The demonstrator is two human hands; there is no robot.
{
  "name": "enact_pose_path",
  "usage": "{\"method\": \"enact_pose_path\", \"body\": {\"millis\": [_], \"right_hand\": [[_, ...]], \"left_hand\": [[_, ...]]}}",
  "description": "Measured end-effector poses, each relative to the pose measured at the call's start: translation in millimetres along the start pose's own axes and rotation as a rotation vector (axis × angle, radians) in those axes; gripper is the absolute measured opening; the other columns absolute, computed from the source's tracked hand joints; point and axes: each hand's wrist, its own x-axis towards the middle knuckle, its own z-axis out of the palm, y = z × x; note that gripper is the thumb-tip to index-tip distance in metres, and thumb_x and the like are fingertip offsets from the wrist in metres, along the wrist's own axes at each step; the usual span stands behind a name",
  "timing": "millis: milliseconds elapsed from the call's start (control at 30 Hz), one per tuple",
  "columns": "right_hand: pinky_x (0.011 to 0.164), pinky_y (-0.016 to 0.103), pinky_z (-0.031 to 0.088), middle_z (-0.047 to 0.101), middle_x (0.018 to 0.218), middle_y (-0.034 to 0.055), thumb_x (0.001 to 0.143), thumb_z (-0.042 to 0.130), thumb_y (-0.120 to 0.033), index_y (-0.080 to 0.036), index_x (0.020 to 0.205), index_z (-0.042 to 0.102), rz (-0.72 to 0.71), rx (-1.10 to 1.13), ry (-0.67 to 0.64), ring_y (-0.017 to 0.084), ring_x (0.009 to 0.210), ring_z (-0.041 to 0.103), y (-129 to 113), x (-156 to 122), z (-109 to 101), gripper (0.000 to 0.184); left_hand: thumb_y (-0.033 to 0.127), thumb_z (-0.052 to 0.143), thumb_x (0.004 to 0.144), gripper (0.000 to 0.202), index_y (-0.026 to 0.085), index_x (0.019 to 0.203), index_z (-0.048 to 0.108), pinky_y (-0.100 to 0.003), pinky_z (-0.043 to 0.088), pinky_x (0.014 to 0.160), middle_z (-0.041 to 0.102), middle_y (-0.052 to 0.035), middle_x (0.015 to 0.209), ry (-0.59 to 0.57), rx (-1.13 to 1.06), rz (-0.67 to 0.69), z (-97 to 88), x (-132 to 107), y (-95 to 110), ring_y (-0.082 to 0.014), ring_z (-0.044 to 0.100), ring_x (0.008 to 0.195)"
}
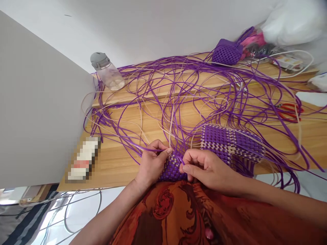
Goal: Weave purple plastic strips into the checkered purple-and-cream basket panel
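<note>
A purple and beige woven piece (pixel 171 171) rests at the table's front edge, against the patterned clothing, with long loose strands rising from it. My left hand (pixel 154 162) is at its left side, thumb and forefinger pinched on a purple strand (pixel 143 148); a beige strand (pixel 170 127) rises by the thumb tip. My right hand (pixel 201 166) is at the right side of the weave, fingers closed around a purple strand (pixel 181 159). Just beyond the right hand lies a larger purple and beige woven panel (pixel 219 139), its right part trailing strands. My fingers partly hide the small weave.
Tangled purple and beige strands cover much of the wooden table (pixel 117 170). A clear bottle (pixel 108 73) with a grey lid stands back left. Red-handled pliers (pixel 288 112) lie at right. A small purple woven basket (pixel 226 52) and plastic bags (pixel 293 23) sit back right.
</note>
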Motion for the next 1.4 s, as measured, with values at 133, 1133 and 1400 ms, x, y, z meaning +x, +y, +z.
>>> {"method": "enact_pose_path", "body": {"millis": [133, 1133, 1400], "right_hand": [[0.06, 0.02, 0.041, 0.064, 0.073, 0.0014, 0.087, 0.054, -0.03, -0.016, 0.081, 0.054, -0.038, 0.055, -0.011, 0.01, 0.067, 0.057, 3.5, -2.7, 1.7, 0.016], [0.036, 0.018, 0.031, 0.053, 0.059, -0.0039, 0.083, 0.054, -0.038, -0.016, 0.093, 0.061, 0.018, -0.055, 0.088, 0.004, 0.036, 0.042, -8.3, 41.6, -25.5, 0.026], [0.045, 0.022, 0.021, 0.038, 0.05, -0.0058, 0.073, 0.061, -0.033, -0.017, 0.061, 0.047, -0.132, 0.006, 0.517, 0.006, 0.046, 0.029, 3.6, 57.9, -36.9, 0.025]], "left_hand": [[0.035, 0.068, 0.077, 0.023, 0.016, 0.075, 0.053, -0.019, 0.027, 0.046, 0.045, 0.0065, 0.054, -0.101, -0.101, -0.11, -6.6, 3.1, 3.1, -0.0057, 0.036, 0.047], [0.035, 0.077, 0.066, 0.023, 0.014, 0.07, 0.07, -0.021, 0.021, 0.043, 0.054, 0.0035, 0.051, -0.233, -0.213, -0.244, -1.6, 11.1, 10.4, -0.0037, 0.032, 0.041], [0.036, 0.076, 0.067, 0.026, 0.013, 0.069, 0.065, -0.02, 0.026, 0.048, 0.055, 0.0017, 0.057, -0.351, -0.099, -0.231, -6.8, 15.1, 13.0, -0.0057, 0.041, 0.048]]}}
